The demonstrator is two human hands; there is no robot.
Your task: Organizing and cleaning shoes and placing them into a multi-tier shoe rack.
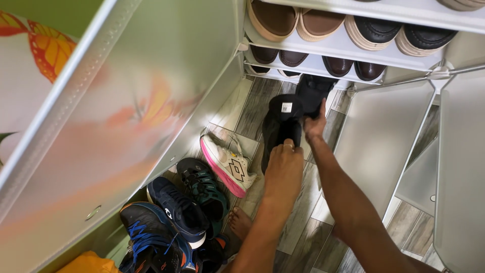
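Two black boots hang over the grey plank floor below a white shoe rack [323, 48]. My left hand [284, 164] grips the nearer black boot [279, 124], which shows a small white label inside its opening. Just beyond it, my right hand [315, 126] holds the other black boot [314, 90], which is closer to the rack's lowest shelf. Both forearms reach in from the bottom of the view. The fingertips are hidden behind the boots.
The rack's shelves hold brown and black slip-on shoes [374, 30]. On the floor at left lie a white and pink sneaker [227, 163], a dark green sneaker [204, 187] and blue sneakers [172, 207]. A bare foot [241, 221] stands nearby. Translucent cabinet panels [151, 101] flank both sides.
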